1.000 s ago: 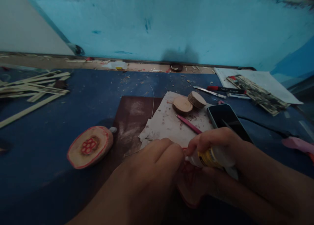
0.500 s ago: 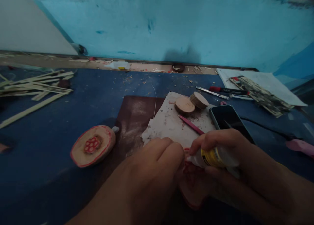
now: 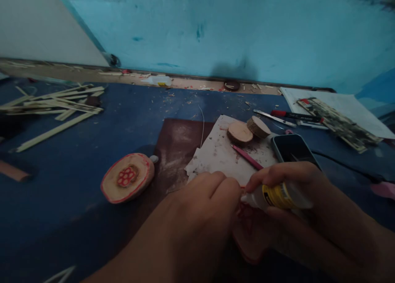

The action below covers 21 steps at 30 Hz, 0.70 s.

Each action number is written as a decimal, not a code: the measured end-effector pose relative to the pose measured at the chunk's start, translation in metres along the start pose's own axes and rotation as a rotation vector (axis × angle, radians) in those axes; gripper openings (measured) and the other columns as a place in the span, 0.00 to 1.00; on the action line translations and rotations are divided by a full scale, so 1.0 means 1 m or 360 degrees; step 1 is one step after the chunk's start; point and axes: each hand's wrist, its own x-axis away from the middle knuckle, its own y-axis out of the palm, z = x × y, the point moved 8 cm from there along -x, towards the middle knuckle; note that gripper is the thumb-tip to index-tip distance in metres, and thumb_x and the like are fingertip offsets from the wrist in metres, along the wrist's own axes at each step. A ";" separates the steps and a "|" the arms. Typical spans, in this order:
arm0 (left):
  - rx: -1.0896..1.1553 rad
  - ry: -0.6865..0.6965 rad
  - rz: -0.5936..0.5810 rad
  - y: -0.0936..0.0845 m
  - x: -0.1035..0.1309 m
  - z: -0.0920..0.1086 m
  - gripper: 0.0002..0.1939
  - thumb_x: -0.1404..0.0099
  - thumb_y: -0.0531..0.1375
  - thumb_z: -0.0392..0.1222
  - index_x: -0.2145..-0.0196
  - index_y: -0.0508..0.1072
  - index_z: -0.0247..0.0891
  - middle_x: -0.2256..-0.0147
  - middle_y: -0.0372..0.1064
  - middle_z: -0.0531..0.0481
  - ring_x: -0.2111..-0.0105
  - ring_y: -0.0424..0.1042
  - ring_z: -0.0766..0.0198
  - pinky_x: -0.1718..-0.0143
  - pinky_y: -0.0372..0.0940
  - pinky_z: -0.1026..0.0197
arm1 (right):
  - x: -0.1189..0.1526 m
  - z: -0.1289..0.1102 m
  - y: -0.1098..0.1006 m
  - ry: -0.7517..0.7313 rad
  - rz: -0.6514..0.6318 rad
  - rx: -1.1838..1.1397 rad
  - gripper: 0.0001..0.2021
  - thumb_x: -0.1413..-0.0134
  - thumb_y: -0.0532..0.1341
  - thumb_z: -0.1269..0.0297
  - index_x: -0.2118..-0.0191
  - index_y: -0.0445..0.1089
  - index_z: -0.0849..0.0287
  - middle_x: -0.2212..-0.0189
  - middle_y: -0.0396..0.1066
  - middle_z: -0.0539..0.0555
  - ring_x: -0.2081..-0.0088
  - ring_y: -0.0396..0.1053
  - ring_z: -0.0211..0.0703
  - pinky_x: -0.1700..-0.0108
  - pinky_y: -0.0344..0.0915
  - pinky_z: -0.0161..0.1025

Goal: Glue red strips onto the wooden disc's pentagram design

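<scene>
Right hand (image 3: 296, 192) wrapped around a small white glue bottle (image 3: 277, 196) with a yellow label, fingers curled over the top and thumb under it, nozzle pointing left toward the left hand (image 3: 203, 209). Left hand knuckles up, fingers bent down; fingertips hidden, cannot tell if they pinch anything. Bottle tip sits just beside the left knuckles, right over a wood slice with red markings (image 3: 249, 233), mostly hidden below both hands, near bottom edge of view. Stained paper sheet (image 3: 219, 155) just beyond the hands, with two plain wood slices (image 3: 247, 131) and a pink pencil (image 3: 247, 157) on it. Dark phone (image 3: 293, 148) just beyond the right hand. Painted wood slice with red rim (image 3: 127, 182) left on the blue table (image 3: 92, 159), well apart from hands. Pile of wooden sticks (image 3: 55, 106) far left
</scene>
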 end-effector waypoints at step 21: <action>-0.0206 0.0017 -0.0082 0.011 0.008 0.004 0.12 0.35 0.54 0.27 0.61 0.68 0.45 0.60 0.73 0.52 0.65 0.68 0.56 0.69 0.60 0.56 | 0.010 -0.011 -0.035 -0.0085 0.0777 0.0322 0.13 0.33 0.66 0.59 0.47 0.64 0.43 0.48 0.77 0.55 0.45 0.77 0.63 0.52 0.78 0.55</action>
